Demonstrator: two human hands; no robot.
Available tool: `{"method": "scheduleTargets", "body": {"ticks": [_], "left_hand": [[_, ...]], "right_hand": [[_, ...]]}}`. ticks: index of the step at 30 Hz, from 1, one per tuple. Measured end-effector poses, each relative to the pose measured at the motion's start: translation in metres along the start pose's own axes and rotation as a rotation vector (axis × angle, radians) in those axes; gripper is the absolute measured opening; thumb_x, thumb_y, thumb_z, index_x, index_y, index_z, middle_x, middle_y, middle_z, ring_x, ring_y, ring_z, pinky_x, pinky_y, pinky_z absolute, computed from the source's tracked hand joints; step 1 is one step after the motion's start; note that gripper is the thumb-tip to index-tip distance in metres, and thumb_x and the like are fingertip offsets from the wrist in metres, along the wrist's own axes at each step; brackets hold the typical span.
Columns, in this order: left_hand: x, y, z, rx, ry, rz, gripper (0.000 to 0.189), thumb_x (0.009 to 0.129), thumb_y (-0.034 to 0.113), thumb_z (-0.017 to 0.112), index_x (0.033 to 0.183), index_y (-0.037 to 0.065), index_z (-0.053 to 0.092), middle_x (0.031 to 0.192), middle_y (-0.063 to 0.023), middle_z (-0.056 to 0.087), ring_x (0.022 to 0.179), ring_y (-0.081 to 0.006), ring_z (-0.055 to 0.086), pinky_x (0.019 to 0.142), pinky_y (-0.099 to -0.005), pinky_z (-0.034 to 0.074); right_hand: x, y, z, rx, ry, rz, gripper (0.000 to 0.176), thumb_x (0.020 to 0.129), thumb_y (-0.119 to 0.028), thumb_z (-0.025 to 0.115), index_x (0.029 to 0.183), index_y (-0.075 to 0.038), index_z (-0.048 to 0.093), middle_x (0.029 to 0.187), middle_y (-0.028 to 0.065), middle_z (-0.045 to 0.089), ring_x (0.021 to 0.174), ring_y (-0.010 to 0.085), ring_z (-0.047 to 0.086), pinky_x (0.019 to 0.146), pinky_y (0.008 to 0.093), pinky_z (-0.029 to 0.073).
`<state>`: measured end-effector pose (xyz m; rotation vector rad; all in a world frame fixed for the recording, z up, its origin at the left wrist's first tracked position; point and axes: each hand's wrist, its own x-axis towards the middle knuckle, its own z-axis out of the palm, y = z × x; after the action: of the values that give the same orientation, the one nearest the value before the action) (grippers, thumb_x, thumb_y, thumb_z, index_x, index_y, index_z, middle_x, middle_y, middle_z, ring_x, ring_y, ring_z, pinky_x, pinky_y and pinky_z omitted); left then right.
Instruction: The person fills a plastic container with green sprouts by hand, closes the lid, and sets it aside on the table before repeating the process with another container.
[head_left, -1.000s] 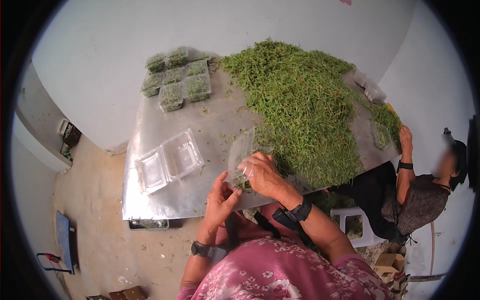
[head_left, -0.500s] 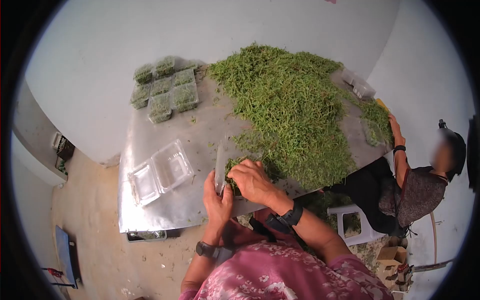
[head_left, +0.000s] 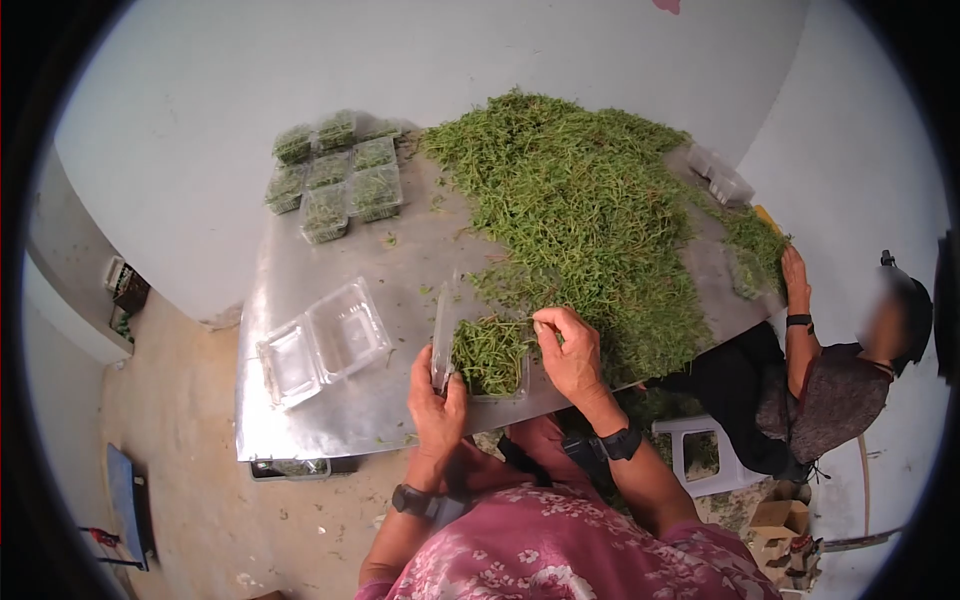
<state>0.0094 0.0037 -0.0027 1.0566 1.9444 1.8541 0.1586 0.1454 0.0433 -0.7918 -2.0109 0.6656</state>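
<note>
A clear plastic clamshell box (head_left: 524,378) stands at the table's near edge, its lid raised on the left. Cut green stems (head_left: 488,352) fill its tray. My left hand (head_left: 438,400) grips the box at its left side, thumb on the near side of the lid. Just right of the box, my right hand (head_left: 570,352) is raised with thumb and finger pinched together; whatever is between the tips is too small to make out. Beyond it spreads a large heap of green stems (head_left: 580,190). An opened clamshell box (head_left: 345,325) with nothing in it lies to the left.
Several filled, closed boxes (head_left: 325,210) stand at the back left of the metal table (head_left: 420,250). More clear boxes (head_left: 720,178) lie at the right. A co-worker (head_left: 840,390) sits at the right edge, one hand by the greens. A stool (head_left: 725,480) stands below.
My right hand has lifted out of the box and moved right, uncovering the greens inside. My left hand stays on the box. The co-worker's hand has shifted slightly.
</note>
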Motion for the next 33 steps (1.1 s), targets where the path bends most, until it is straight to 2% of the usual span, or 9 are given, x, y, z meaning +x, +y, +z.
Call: {"method": "scheduleTargets", "body": {"ticks": [5, 8, 11, 14, 15, 19, 23, 28, 33], "left_hand": [[0.002, 0.001, 0.002, 0.038, 0.035, 0.083, 0.048, 0.087, 0.006, 0.06, 0.131, -0.002, 0.046, 0.093, -0.0107, 0.063, 0.081, -0.0173, 0.058, 0.076, -0.0319, 0.049], [0.001, 0.002, -0.002, 0.055, -0.006, -0.002, 0.05, 0.086, 0.006, 0.06, 0.132, -0.005, 0.047, 0.113, -0.0213, 0.063, 0.1, -0.0278, 0.063, 0.087, -0.0363, 0.05], [0.002, 0.004, -0.003, 0.07, -0.02, 0.006, 0.05, 0.085, 0.007, 0.06, 0.132, -0.005, 0.047, 0.113, -0.0218, 0.062, 0.1, -0.0291, 0.063, 0.088, -0.0372, 0.05], [0.002, -0.001, -0.001, 0.129, 0.022, 0.09, 0.046, 0.085, 0.007, 0.059, 0.129, 0.0, 0.049, 0.1, -0.0158, 0.065, 0.088, -0.022, 0.063, 0.081, -0.0349, 0.05], [0.003, 0.001, 0.0, 0.124, 0.029, 0.098, 0.046, 0.085, 0.007, 0.059, 0.129, 0.0, 0.049, 0.1, -0.016, 0.065, 0.088, -0.0223, 0.063, 0.081, -0.0351, 0.05], [0.003, 0.006, 0.0, 0.096, 0.038, 0.084, 0.046, 0.085, 0.007, 0.059, 0.129, 0.0, 0.049, 0.1, -0.0169, 0.065, 0.089, -0.0238, 0.063, 0.082, -0.0359, 0.05], [0.003, 0.012, -0.002, 0.079, -0.018, -0.012, 0.049, 0.085, 0.007, 0.059, 0.132, -0.003, 0.047, 0.114, -0.0213, 0.063, 0.099, -0.0298, 0.064, 0.088, -0.0372, 0.05], [0.002, 0.008, 0.0, 0.083, 0.031, 0.052, 0.046, 0.084, 0.007, 0.059, 0.129, 0.001, 0.049, 0.1, -0.0159, 0.064, 0.09, -0.0227, 0.063, 0.083, -0.0353, 0.05], [0.003, 0.007, -0.001, 0.066, 0.019, 0.042, 0.046, 0.085, 0.006, 0.059, 0.129, 0.0, 0.049, 0.102, -0.0146, 0.065, 0.092, -0.0202, 0.062, 0.084, -0.0334, 0.049]], "right_hand": [[-0.019, 0.014, -0.002, 0.085, -0.151, 0.318, 0.017, 0.091, -0.008, 0.062, 0.106, -0.001, 0.065, 0.088, 0.006, 0.07, 0.078, 0.0127, 0.067, 0.069, 0.029, 0.053], [-0.021, 0.02, 0.009, 0.096, -0.081, 0.166, 0.02, 0.091, -0.01, 0.063, 0.109, -0.001, 0.064, 0.089, 0.0084, 0.07, 0.08, 0.0167, 0.068, 0.071, 0.0298, 0.053], [-0.013, 0.009, 0.008, 0.036, -0.141, 0.177, 0.021, 0.087, -0.006, 0.063, 0.108, -0.001, 0.063, 0.099, 0.0129, 0.068, 0.088, 0.0287, 0.066, 0.078, 0.0369, 0.052], [-0.008, 0.011, 0.015, -0.133, -0.066, -0.133, 0.024, 0.085, -0.007, 0.065, 0.108, -0.003, 0.063, 0.11, 0.01, 0.065, 0.101, 0.0292, 0.062, 0.087, 0.0377, 0.048], [-0.009, 0.01, 0.016, -0.135, -0.115, -0.085, 0.023, 0.084, -0.011, 0.066, 0.107, -0.006, 0.064, 0.117, 0.0076, 0.063, 0.112, 0.0277, 0.056, 0.096, 0.0422, 0.04], [-0.007, -0.005, 0.015, -0.317, -0.22, -0.203, 0.021, 0.085, -0.011, 0.063, 0.106, -0.008, 0.065, 0.119, 0.0068, 0.063, 0.123, 0.0275, 0.05, 0.1, 0.0509, 0.028], [-0.002, -0.013, 0.016, -0.454, -0.4, -0.266, 0.018, 0.086, -0.007, 0.058, 0.103, -0.007, 0.066, 0.115, 0.0064, 0.064, 0.125, 0.0287, 0.051, 0.101, 0.0476, 0.027], [0.011, -0.017, 0.013, -0.531, -0.577, -0.286, 0.021, 0.085, -0.002, 0.054, 0.101, -0.006, 0.066, 0.11, 0.0072, 0.064, 0.125, 0.0296, 0.051, 0.1, 0.0483, 0.027], [0.01, -0.01, 0.01, -0.407, -0.427, -0.305, 0.018, 0.083, -0.003, 0.058, 0.099, -0.007, 0.066, 0.106, 0.0056, 0.065, 0.119, 0.024, 0.054, 0.097, 0.043, 0.029]]}}
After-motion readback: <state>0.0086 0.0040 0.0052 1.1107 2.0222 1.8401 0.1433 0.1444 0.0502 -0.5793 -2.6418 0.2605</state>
